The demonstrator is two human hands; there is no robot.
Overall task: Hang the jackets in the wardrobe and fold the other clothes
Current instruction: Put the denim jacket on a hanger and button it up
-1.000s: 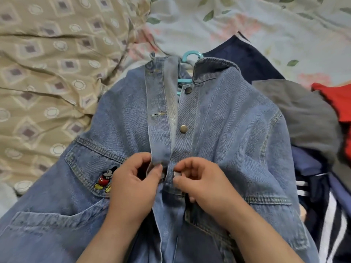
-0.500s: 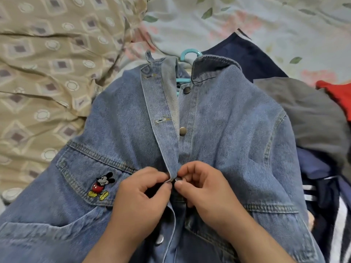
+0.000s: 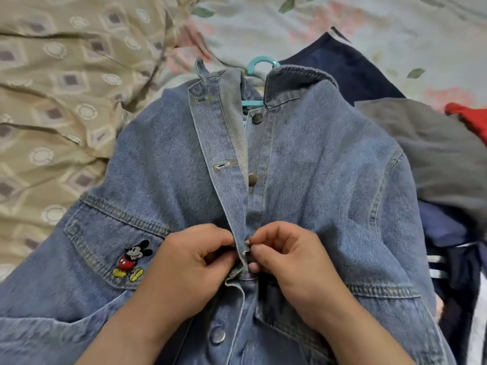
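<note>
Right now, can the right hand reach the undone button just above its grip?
Probably yes: the button lies uncovered on the denim jacket; the right hand must first release its pinch.

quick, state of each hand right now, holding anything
Left hand: closed, pinching the buttonhole edge of the denim jacket.
Right hand: closed, pinching the jacket's other front edge at a metal button.

Brightness: moderate, soft and even, indoor.
Shadows: faint, beneath the left hand (image 3: 184, 264) and right hand (image 3: 292, 262) and in folds of the denim jacket (image 3: 321, 180).
Glare: small sheen on a metal button (image 3: 252, 179).
Focus: centre fairly crisp; floral sheet (image 3: 369, 19) at top smeared.
Distortion: mild wide-angle bowing at edges.
</note>
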